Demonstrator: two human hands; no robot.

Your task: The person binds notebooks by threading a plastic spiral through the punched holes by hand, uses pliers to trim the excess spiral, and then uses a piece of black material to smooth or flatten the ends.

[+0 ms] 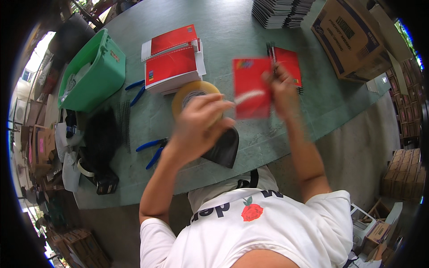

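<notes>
My right hand (282, 91) is closed on the right edge of a small red notebook (251, 96), held above the table and blurred by motion. My left hand (199, 125) is to the left of it, its fingers stretched out and apart, with nothing seen in them. Beneath that hand lie a large roll of clear yellowish tape (181, 96) and a black flat piece (225, 149). Behind the held notebook, red spiral notebooks (288, 64) with black coils rest on the table. Farther left is a stack of red-covered paper blocks (172, 67) with punched edges.
Blue-handled pliers (154, 152) lie near my left forearm; a second pair (137, 91) is by the stack. Loose black coils (124, 125) and a green bin (100, 73) are at left. Spiral-bound stacks (281, 13) stand at the far edge, a cardboard box (351, 40) at right.
</notes>
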